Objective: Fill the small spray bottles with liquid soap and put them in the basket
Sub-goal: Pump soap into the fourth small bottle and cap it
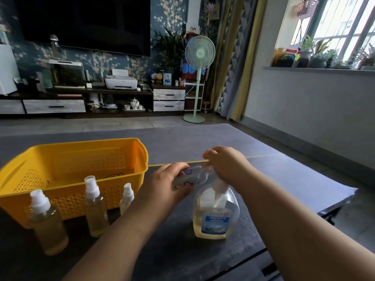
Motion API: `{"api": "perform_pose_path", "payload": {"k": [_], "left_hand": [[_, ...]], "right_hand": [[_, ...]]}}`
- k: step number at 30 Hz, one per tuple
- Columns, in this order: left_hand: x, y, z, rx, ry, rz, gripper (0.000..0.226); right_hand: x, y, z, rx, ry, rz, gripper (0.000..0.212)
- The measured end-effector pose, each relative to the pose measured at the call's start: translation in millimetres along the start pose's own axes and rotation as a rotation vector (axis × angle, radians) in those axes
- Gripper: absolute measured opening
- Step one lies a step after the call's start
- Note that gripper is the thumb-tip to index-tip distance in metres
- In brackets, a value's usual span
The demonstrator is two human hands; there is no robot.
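My left hand [165, 184] grips a small clear spray bottle [189, 176] with purple print, tilted on its side above the table. My right hand [225, 164] pinches that bottle's cap end. Just below stands the liquid soap pump bottle [216, 218], its yellowish soap low inside. Three small spray bottles with white tops stand at the left: a wide one [47, 224], a middle one [95, 207] and a smaller one [126, 197], all holding yellowish liquid. Behind them sits the yellow basket [81, 159].
The dark table [274, 179] ends at a corner on the right, with floor beyond. A mint standing fan [197, 78], a TV cabinet and a windowsill with plants lie far behind.
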State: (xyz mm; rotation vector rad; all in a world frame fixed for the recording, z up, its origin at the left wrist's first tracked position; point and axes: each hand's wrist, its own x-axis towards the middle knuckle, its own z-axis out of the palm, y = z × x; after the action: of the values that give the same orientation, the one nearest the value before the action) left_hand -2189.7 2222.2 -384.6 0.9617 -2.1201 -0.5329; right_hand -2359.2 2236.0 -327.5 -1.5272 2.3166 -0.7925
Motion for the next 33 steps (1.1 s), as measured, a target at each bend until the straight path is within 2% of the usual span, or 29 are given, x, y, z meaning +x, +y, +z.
{"api": "perform_pose_path", "payload": {"k": [11,21,33], "left_hand": [[-2,-4,3,0.021,-0.025,-0.007,0.045],[0,2,-3,-0.011,-0.016,-0.021,0.047],[-2,-1,-2,0.036,-0.035,-0.015,0.045]], "right_hand": [[2,7,10,0.014,0.002,0.047,0.033],[-4,-2,-7,0.024,0.059,-0.066,0.035],[1,6,11,0.041,-0.006,0.033,0.033]]}}
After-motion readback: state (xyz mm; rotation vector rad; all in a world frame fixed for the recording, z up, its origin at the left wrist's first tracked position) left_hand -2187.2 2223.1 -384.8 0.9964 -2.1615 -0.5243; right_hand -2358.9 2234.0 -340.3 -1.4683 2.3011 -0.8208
